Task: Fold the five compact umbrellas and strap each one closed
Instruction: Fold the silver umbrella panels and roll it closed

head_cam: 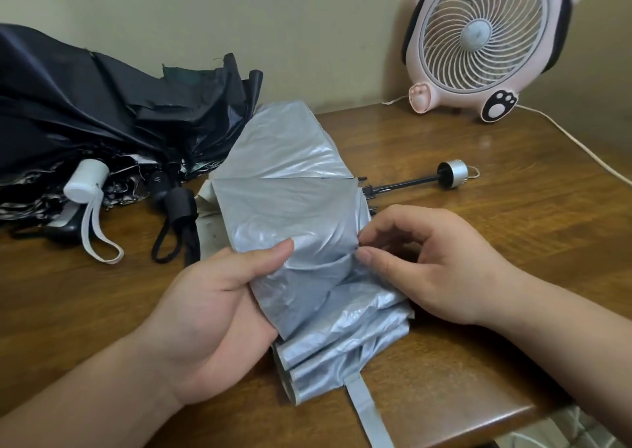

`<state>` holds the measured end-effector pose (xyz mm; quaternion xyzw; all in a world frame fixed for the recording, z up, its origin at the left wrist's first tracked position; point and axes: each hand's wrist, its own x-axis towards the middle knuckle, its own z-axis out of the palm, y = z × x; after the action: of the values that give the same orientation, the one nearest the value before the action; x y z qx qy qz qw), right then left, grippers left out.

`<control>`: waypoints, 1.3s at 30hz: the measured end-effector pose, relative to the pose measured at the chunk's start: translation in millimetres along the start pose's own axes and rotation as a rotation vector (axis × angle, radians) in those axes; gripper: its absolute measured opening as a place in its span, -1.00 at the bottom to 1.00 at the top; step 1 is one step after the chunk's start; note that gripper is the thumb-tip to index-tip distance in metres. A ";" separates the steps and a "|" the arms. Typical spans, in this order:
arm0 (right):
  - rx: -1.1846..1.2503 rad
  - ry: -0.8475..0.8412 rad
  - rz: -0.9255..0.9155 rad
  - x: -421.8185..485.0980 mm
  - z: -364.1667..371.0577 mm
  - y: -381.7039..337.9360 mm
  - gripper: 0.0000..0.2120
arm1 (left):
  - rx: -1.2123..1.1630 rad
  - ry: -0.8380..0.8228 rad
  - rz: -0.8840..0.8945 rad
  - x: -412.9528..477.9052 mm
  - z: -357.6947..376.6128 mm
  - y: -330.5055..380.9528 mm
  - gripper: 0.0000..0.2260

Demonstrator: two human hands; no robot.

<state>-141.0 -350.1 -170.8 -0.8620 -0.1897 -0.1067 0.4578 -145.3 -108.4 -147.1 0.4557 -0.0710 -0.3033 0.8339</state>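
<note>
A silver-grey compact umbrella (287, 187) lies in the middle of the wooden table, its canopy loose and partly pleated. Its black shaft and silver handle (452, 173) stick out to the right. Its grey strap (367, 410) hangs off the table's front edge. My left hand (219, 304) grips the near part of the canopy, thumb on top of the fabric. My right hand (434, 259) pinches a fold of the canopy at its right side. A heap of dark unfolded umbrellas (102, 112) lies at the left, with a white handle (85, 180) and a black handle (178, 204) showing.
A pink and white desk fan (485, 37) stands at the back right against the wall, its white cord (581, 146) trailing along the table's right side. The table's front edge (478, 423) runs just below the strap.
</note>
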 end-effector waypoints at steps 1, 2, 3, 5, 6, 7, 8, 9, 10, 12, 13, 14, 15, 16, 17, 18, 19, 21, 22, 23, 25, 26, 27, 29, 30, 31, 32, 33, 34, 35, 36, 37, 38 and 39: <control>-0.004 -0.005 0.009 0.4 -0.1 -0.3 -0.83 | -0.012 -0.057 -0.006 -0.3 -2.1 1.1 -0.60; -0.006 -0.014 0.011 0.5 -0.3 -0.5 -0.80 | -0.026 -0.094 -0.011 -0.1 -3.8 2.1 -0.56; -0.011 -0.022 0.011 0.3 -0.5 -0.4 -0.77 | -0.036 -0.111 -0.016 0.3 -4.7 2.7 -0.53; -0.011 -0.027 0.021 -0.2 -0.9 0.0 -0.74 | -0.057 -0.117 -0.043 2.1 -8.5 3.2 -0.53; -0.002 -0.030 0.026 -0.5 -1.3 0.1 -0.74 | -0.072 -0.130 -0.065 2.9 -9.5 3.2 -0.54; 0.013 -0.033 0.025 -0.5 -1.0 0.1 -0.75 | -0.113 -0.148 -0.083 3.9 -11.1 2.9 -0.55; 0.041 -0.035 0.018 -0.1 -0.8 -0.3 -0.76 | -0.158 -0.146 -0.077 4.6 -13.5 2.0 -0.55; 0.088 -0.037 0.009 0.5 -0.5 -0.4 -0.78 | -0.192 -0.124 -0.084 4.4 -15.9 1.4 -0.54; 0.149 -0.046 0.005 1.1 -0.6 -0.3 -0.78 | -0.207 -0.109 -0.105 4.5 -18.3 1.2 -0.53; 0.242 -0.075 0.004 2.1 -1.5 0.7 -0.69 | -0.220 -0.169 -0.112 6.3 -20.5 1.4 -0.49; 0.263 -0.085 -0.002 2.8 -1.6 1.3 -0.68 | -0.213 -0.199 -0.092 6.3 -19.3 0.6 -0.47; 0.272 -0.079 -0.011 3.5 -1.1 2.2 -0.73 | -0.191 -0.215 -0.074 6.9 -18.0 -0.1 -0.45; 0.272 -0.064 -0.018 3.8 -0.1 3.5 -0.78 | -0.155 -0.227 -0.054 7.6 -16.8 -0.7 -0.42; 0.269 -0.049 -0.024 4.0 1.1 5.4 -0.79 | -0.124 -0.245 -0.029 7.5 -16.3 -0.9 -0.38; 0.270 -0.033 -0.029 4.3 2.3 7.2 -0.78 | -0.104 -0.248 -0.002 7.1 -15.9 -1.1 -0.35; 0.282 -0.022 -0.035 4.4 2.0 9.0 -0.78 | -0.084 -0.233 0.022 6.8 -14.5 -1.6 -0.34; 0.313 -0.012 -0.038 4.3 0.7 10.3 -0.80 | -0.068 -0.225 0.034 6.3 -12.7 -1.7 -0.33; 0.398 0.002 -0.031 3.9 -5.7 9.9 -0.84 | -0.058 -0.237 0.040 5.7 -9.6 -1.7 -0.35; 0.442 0.005 -0.026 3.9 -9.6 10.0 -0.85 | -0.054 -0.240 0.045 5.7 -8.8 -2.0 -0.37; 0.492 0.007 -0.023 3.7 -12.9 9.8 -0.85 | -0.049 -0.240 0.050 5.9 -8.7 -2.9 -0.40; 0.572 0.012 -0.016 2.9 -15.4 8.5 -0.79 | -0.040 -0.233 0.058 6.0 -9.0 -4.8 -0.43; 0.565 0.013 -0.015 2.2 -15.7 8.6 -0.74 | -0.034 -0.230 0.061 5.8 -9.2 -5.5 -0.43; 0.522 0.017 -0.013 1.5 -15.6 9.0 -0.69 | -0.026 -0.228 0.063 5.4 -9.4 -6.2 -0.43; 0.428 0.027 -0.018 0.8 -16.3 7.4 -0.68 | -0.007 -0.249 0.067 4.7 -9.7 -7.3 -0.47; 0.407 0.041 -0.018 0.8 -17.8 7.1 -0.73 | -0.001 -0.271 0.065 4.4 -9.2 -7.6 -0.50; 0.402 0.058 -0.019 0.7 -20.1 6.7 -0.76 | 0.001 -0.291 0.059 4.4 -8.9 -7.9 -0.52; 0.407 0.072 -0.022 0.7 -22.5 6.0 -0.78 | 0.001 -0.304 0.049 4.5 -8.7 -8.4 -0.53; 0.414 0.079 -0.019 0.5 -25.0 5.1 -0.80 | 0.001 -0.312 0.035 4.5 -8.7 -8.9 -0.53; 0.414 0.076 -0.013 0.3 -27.4 4.3 -0.83 | -0.001 -0.318 0.021 4.5 -8.5 -9.4 -0.54; 0.398 0.057 -0.005 0.1 -29.6 4.3 -0.84 | 0.001 -0.322 0.009 4.6 -8.7 -9.7 -0.54; 0.362 0.020 0.004 0.0 -31.4 4.3 -0.84 | 0.009 -0.322 -0.001 4.5 -9.3 -10.0 -0.54; 0.320 -0.033 0.014 0.1 -32.8 4.5 -0.82 | 0.019 -0.320 -0.010 4.7 -10.2 -10.3 -0.54; 0.283 -0.091 0.026 0.4 -33.3 4.4 -0.81 | 0.021 -0.323 -0.019 4.8 -10.9 -10.3 -0.53; 0.261 -0.137 0.042 0.8 -33.5 4.7 -0.80 | 0.012 -0.337 -0.031 4.7 -10.9 -10.0 -0.52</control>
<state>-138.6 -380.0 -155.3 -0.8041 -0.2148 -0.0126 0.5542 -141.6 -107.4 -162.2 0.4045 -0.2044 -0.3878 0.8026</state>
